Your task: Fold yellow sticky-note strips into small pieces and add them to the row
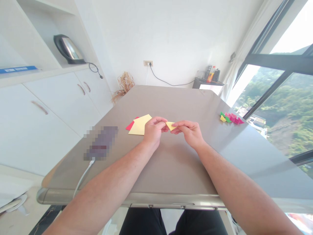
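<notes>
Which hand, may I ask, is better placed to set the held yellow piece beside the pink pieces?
Probably the right hand: it pinches the yellow piece and is nearer the pink pieces; the left hand pinches it too, but sits farther away.

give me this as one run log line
left hand: pinching small yellow paper | right hand: pinching same paper | table: yellow sheet over red sheet at left, coloured pieces at right
</notes>
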Motion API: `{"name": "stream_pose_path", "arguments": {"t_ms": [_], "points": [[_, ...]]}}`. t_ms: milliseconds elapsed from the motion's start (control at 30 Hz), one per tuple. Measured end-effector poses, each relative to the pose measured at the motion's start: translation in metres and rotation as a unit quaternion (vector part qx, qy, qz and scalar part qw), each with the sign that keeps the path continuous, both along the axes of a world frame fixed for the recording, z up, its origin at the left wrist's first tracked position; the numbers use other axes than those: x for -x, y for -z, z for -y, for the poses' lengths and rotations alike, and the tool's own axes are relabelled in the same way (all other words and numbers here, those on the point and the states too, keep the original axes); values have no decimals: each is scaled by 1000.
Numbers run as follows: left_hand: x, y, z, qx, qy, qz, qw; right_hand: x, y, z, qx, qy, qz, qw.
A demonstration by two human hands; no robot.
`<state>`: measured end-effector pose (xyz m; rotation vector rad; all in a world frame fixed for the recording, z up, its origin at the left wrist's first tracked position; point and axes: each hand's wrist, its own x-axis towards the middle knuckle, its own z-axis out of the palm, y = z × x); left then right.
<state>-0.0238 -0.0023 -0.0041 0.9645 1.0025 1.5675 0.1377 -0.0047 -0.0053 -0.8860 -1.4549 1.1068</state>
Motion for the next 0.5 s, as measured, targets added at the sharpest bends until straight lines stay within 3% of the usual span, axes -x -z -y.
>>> {"name": "stream_pose_path", "arguments": {"t_ms": [233, 500], "points": [[4, 1, 1, -7, 38, -25, 999, -3, 2, -2, -10, -1, 25, 1000], [4, 3, -2, -34, 12, -82, 996, -3, -2, 1, -32, 6, 64, 997]]}}
